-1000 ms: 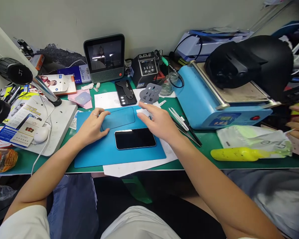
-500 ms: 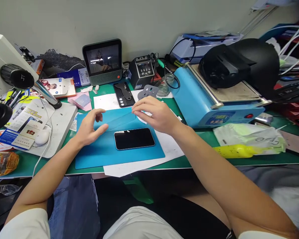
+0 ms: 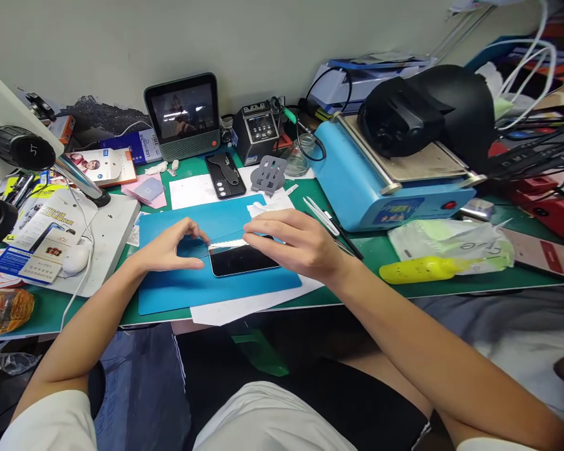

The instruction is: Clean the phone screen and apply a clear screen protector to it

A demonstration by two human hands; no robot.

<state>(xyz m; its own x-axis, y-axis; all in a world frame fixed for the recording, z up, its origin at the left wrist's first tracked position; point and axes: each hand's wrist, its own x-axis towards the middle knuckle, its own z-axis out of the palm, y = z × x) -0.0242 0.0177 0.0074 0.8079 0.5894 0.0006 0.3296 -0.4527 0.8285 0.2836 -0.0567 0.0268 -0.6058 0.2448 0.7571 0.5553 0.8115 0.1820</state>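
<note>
A clear, dark-edged glass screen protector [image 3: 230,237] is tilted over the far part of a black-screened phone [image 3: 235,260]. The fingertips of my right hand [image 3: 301,245] pinch its right end. My left hand [image 3: 172,249] is at the other end, thumb and fingers spread apart around it; whether they touch the glass is hard to see. Beneath both hands, the phone lies face up on a blue mat [image 3: 169,295], its right end hidden by my right hand.
Behind the mat lie a black phone case [image 3: 224,175] and a grey slotted stand [image 3: 269,174]. Tweezers [image 3: 320,215] rest at the right, beside a blue heating machine [image 3: 348,181]. A yellow bottle [image 3: 418,270] lies near the front edge. At left stands a microscope base [image 3: 115,244].
My right hand has lifted the screen protector from the mat and brought it nearer, over the phone. My left hand first came off the glass, then moved right to its left end.
</note>
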